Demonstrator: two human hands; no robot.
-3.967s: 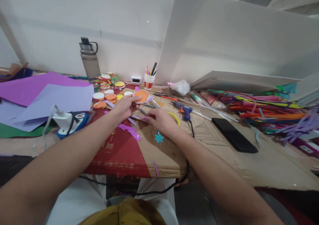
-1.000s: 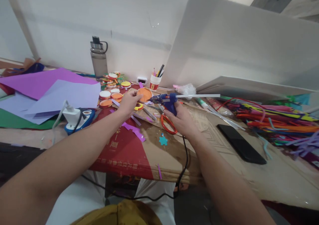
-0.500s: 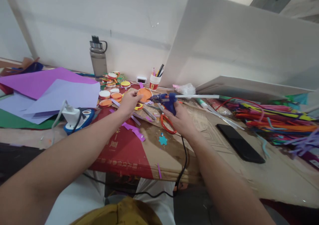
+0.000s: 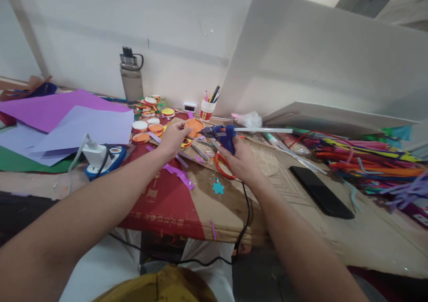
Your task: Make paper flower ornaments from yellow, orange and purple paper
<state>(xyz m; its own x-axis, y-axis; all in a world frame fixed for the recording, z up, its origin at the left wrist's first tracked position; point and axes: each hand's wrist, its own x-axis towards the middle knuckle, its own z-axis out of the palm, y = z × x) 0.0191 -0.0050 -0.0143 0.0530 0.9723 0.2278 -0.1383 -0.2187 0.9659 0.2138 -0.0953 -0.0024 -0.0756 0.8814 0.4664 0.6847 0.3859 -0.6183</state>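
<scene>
My left hand (image 4: 174, 137) is closed on the edge of a round orange disc (image 4: 194, 126) with a pale rim, held tilted above the table. In my right hand (image 4: 243, 156) is a blue hot glue gun (image 4: 223, 135), its nozzle pointing left at the disc's right side. I cannot tell whether the nozzle touches it. A long clear glue stick (image 4: 264, 130) sticks out of the gun's back. Orange-handled scissors (image 4: 224, 166) lie beneath the gun. Several round orange and white discs (image 4: 141, 138) rest left of my left hand.
A power strip (image 4: 105, 161) and purple paper sheets (image 4: 83, 126) lie at left. A water bottle (image 4: 131, 77) and a paper cup of pens (image 4: 207, 109) stand at the back. A phone (image 4: 321, 191) and colourful pipe cleaners (image 4: 371, 159) lie at right. The gun's black cord (image 4: 248, 213) hangs over the front edge.
Both hands keep nearly the same place, with the disc and the glue gun still held. The whole view has shifted very slightly.
</scene>
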